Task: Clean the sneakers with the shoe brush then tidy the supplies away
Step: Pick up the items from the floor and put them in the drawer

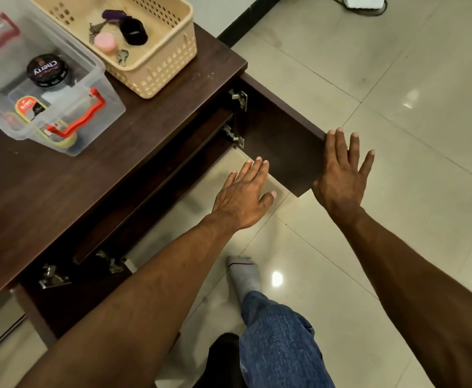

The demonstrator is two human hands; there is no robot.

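A dark wooden cabinet stands at the left with both doors swung open. My right hand lies flat with straight fingers against the outer edge of the right door. My left hand hovers with spread fingers in front of the cabinet opening, holding nothing. On the cabinet top sits a clear plastic box with red latches, holding a black polish tin and other shoe-care items. No sneakers or brush are visible.
A beige perforated basket with keys, a pink lid and a black ring stands beside the clear box. The left door juts out at lower left. My socked foot and jeans leg stand on the glossy tiled floor.
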